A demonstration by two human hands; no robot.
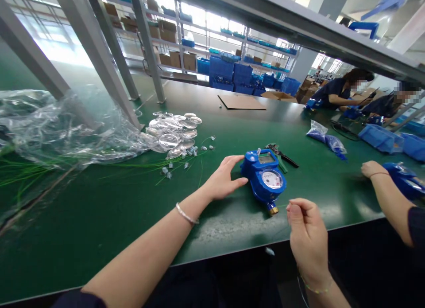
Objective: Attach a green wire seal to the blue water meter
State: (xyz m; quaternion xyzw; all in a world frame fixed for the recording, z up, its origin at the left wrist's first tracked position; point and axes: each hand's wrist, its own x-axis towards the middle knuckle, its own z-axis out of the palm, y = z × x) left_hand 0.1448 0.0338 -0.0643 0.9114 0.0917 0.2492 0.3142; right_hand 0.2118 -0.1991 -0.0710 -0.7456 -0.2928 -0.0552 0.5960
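A blue water meter (265,179) with a small display, a round dial and a brass threaded end lies on the green table. My left hand (224,179) grips its left side, thumb and fingers spread against the housing. To the right of the brass end, my right hand (307,237) is closed in a pinch, with a thin green wire (282,206) running from the fingertips toward the meter. A small pale plastic piece (269,251) hangs below the table edge, blurred. Just behind the meter lie cutting pliers (287,158) with black and green handles.
Clear round covers (175,133) are piled at left, beside small clear plastic seals (189,151), green wires (20,175) and plastic film (76,126). A co-worker's hand (375,169) is near another blue meter (405,179). Blue bins (381,138) and a cardboard sheet (242,102) stand farther back.
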